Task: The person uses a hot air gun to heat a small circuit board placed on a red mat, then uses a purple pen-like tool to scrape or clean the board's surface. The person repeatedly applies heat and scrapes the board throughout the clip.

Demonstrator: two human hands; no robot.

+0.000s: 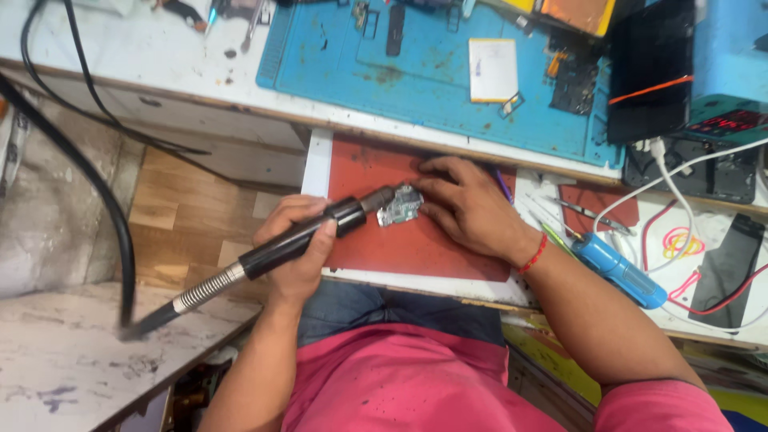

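Red matting [416, 248] lies under both hands, its near edge just behind the left wrist. One small circuit board [399, 206] sits between the hands; the right hand [468, 210] lies flat with its fingertips pressing the board's far side. The left hand [300, 244] is wrapped around one black hot-air handpiece [312, 230], nozzle touching the board. Open mat remains below the right palm; one blue tool [618, 270] lies beyond the right wrist.
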